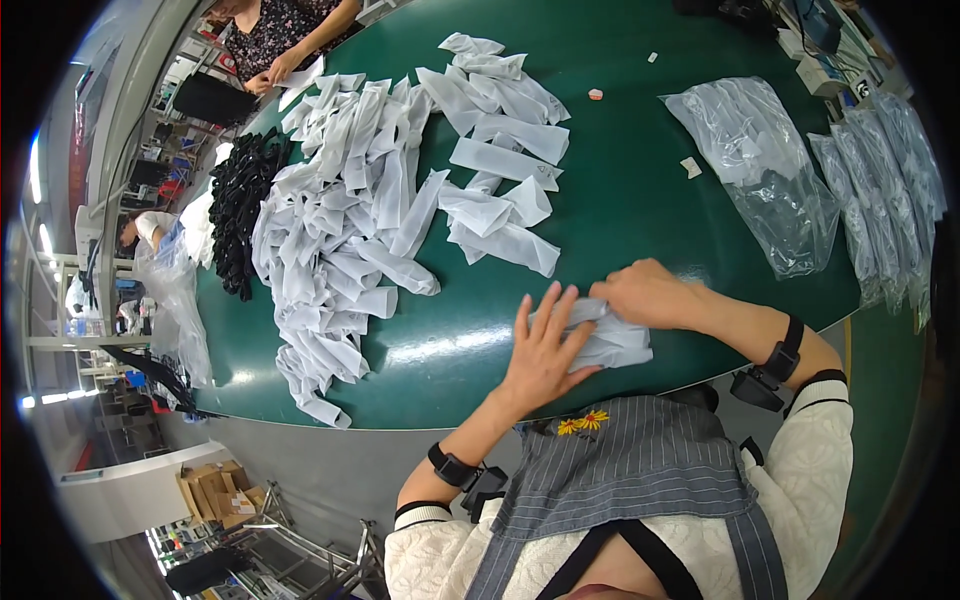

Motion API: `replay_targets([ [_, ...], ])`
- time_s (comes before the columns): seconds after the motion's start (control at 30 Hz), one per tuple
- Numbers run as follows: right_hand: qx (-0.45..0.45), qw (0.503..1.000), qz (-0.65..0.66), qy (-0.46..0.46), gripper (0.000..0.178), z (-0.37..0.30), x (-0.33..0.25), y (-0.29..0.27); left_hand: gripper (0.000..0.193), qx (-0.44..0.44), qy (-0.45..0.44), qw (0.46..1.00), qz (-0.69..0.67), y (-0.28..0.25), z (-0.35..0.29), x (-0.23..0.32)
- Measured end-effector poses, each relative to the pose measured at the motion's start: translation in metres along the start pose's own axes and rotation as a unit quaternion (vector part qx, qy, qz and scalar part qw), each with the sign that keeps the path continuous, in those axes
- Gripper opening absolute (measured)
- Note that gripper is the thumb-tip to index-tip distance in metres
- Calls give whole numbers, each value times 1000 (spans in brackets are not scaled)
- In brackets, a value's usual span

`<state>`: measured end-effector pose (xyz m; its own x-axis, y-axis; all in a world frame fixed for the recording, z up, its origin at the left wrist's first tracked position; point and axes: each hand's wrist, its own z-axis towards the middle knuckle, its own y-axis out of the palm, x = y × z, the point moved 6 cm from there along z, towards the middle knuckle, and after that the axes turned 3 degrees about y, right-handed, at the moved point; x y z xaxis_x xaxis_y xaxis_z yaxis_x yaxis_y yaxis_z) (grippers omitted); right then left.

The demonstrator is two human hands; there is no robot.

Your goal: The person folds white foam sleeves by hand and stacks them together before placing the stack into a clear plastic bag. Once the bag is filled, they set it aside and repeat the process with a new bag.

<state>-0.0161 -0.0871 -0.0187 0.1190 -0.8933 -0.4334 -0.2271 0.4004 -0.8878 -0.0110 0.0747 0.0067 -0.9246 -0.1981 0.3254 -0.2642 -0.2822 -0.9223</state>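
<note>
A small stack of white, thin-wrapped packets [618, 345] lies on the green table near its front edge, in front of me. My left hand [540, 350] rests on the left side of the stack, fingers spread and stretched out. At the far right corner of the stack is my right hand [645, 294], its fingers curled in against the packets; the fingertips are partly hidden. Beyond my hands, a loose column of similar white packets [505, 215] lies spread out. To the left of that, a large heap of them [340, 200] covers much of the table.
A pile of black items [240, 210] lies left of the heap. On the right are a clear plastic bag with white contents [745, 130] and several filled clear bags [880, 190]. Small scraps [691, 167] dot the green table [620, 200]. Another person [290, 45] handles white material at the far left.
</note>
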Motion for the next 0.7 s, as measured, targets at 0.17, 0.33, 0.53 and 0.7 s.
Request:
replay_targets([
  [0.17, -45, 988, 143, 38, 24, 18, 5, -13, 66, 24, -14, 1000, -1, 15, -1, -11],
  [0.33, 102, 982, 139, 78, 40, 67, 1, -10, 69, 33, -47, 998, -15, 33, -1, 9],
  [0.53, -38, 992, 67, 95, 29, 73, -13, 10, 75, 2, -44, 998, -48, 24, -8, 4],
  [0.7, 90, 993, 30, -72, 20, 5, -3, 1, 82, -8, -26, 1000, 3, 2, 1, -12],
])
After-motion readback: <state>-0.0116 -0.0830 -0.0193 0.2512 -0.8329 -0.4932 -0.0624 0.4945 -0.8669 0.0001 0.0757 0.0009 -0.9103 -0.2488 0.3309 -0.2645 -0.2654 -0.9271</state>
